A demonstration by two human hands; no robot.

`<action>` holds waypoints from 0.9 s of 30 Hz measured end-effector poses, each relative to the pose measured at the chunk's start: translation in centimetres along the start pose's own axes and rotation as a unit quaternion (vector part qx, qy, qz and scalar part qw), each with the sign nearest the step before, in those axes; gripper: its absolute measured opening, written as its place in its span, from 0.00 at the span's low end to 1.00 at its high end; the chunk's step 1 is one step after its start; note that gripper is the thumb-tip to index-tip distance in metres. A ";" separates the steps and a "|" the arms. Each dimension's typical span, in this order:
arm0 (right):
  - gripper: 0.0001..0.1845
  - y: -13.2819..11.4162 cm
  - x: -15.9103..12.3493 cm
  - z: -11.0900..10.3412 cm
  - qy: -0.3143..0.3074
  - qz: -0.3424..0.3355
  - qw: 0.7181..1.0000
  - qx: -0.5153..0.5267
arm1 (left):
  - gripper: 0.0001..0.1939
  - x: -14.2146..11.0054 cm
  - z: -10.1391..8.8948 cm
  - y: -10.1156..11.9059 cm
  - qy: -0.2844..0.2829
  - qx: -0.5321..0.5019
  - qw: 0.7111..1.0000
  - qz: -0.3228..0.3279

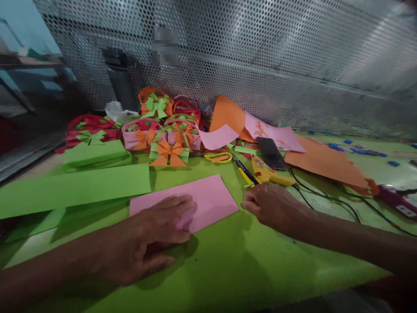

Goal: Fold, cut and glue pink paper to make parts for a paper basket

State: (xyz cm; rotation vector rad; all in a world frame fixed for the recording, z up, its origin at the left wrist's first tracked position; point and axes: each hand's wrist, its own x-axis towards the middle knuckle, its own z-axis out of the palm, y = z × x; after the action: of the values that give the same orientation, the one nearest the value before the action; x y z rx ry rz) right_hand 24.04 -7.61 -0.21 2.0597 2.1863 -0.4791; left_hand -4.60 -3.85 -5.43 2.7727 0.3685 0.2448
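My left hand [159,230] lies flat on a folded-looking sheet of pink paper [215,200], fingers stretched out and pressing it to the table. Just past the paper's right corner, my right hand [265,202] is closed with curled fingers; whatever they hold, if anything, is hidden. Beyond its knuckles lie a black and yellow tool [245,168], partly covered, and a yellow glue gun [270,176]. Scissors with yellow handles [218,157] rest behind the pink paper.
Green paper sheets [74,187] are on the left. Small paper baskets with bows [169,152] stand behind, near a dark bottle [120,78]. A phone [272,153], orange paper [325,163], cables and a power strip [397,202] occupy the right. A perforated metal panel [228,56] borders the back.
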 end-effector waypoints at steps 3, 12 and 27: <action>0.11 -0.3 -0.4 0.3 0.054 -0.121 0.990 -0.046 | 0.21 0.4 -0.3 -0.2 -0.014 -0.008 1.000 -0.001; 0.14 0.6 0.4 2.5 0.013 -0.296 0.952 -0.080 | 0.20 4.1 -2.8 -1.7 -0.084 -0.003 0.996 0.017; 0.13 2.0 -0.2 4.5 0.169 -0.467 0.866 -0.061 | 0.22 3.1 -1.9 1.9 -0.071 -0.133 0.983 -0.101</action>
State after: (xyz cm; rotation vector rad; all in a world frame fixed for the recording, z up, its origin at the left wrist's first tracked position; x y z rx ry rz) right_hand 25.39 -9.04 -4.76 0.9275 3.2324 -0.0049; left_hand -1.68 -4.14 -2.62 2.4521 0.5351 0.0406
